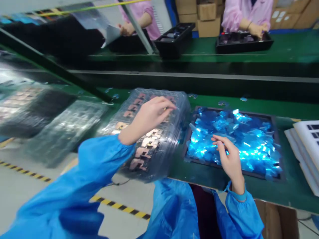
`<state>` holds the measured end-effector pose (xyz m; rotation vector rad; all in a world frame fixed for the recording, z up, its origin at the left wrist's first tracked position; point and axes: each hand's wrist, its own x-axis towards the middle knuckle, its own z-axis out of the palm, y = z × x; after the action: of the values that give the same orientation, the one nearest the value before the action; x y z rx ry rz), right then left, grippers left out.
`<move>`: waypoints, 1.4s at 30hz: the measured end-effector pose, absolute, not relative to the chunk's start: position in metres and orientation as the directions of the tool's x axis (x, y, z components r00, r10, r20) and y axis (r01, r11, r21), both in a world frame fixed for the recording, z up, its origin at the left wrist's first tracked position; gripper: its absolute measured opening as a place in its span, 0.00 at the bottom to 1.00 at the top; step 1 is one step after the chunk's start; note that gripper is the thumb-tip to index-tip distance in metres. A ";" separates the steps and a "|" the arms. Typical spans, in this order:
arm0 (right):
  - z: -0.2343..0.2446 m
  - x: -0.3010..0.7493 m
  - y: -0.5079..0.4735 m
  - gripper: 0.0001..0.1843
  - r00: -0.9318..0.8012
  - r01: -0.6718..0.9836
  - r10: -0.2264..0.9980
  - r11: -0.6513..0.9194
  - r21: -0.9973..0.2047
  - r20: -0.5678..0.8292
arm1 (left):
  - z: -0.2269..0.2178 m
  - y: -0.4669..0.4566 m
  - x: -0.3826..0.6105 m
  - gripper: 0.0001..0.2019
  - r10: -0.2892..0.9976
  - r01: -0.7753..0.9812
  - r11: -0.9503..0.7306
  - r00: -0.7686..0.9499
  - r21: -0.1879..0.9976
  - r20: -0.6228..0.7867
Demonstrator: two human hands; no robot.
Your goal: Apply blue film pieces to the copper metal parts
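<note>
Blue sleeves (82, 186) nearest, ending at two bare hands. Left hand (148, 119) with fingers curled over a plastic-wrapped stack of black trays (154, 156), tilted at the edge of a green conveyor (261, 187). Right hand (228, 156) with thumb and fingertips pinched together, any held piece too small to tell, among shiny blue film pieces (239, 142) in a black tray (231, 111). Farther off, pink-sleeved co-workers (246, 15) at their own black trays.

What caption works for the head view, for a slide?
Left hand on a plastic-wrapped stack of copper-coloured parts, right hand at shiny blue film scraps in a black tray.
</note>
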<state>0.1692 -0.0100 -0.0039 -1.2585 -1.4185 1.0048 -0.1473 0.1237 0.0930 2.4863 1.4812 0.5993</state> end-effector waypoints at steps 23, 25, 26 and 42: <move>0.004 0.205 -0.026 0.16 0.431 0.193 0.889 0.075 -0.978 0.153 | 0.032 0.260 0.158 0.21 0.854 0.564 0.003 0.428 0.826 -0.295; 0.005 0.208 -0.011 0.17 0.471 0.166 0.868 0.085 -0.982 0.155 | 0.046 0.234 0.123 0.19 0.834 0.492 0.049 0.458 0.869 -0.307; 0.006 0.209 -0.004 0.17 0.497 0.156 0.854 0.088 -0.984 0.155 | 0.053 0.218 0.104 0.17 0.821 0.437 0.075 0.483 0.896 -0.304; 0.032 0.166 -0.013 0.12 0.229 0.075 0.961 0.144 -0.987 0.158 | 0.085 0.004 -0.017 0.14 0.962 0.186 0.148 0.199 0.971 -0.185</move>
<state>0.1665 -0.0129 0.0316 -1.2405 -1.1427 0.8970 -0.0172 0.0035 0.0852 1.2981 1.2423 0.8406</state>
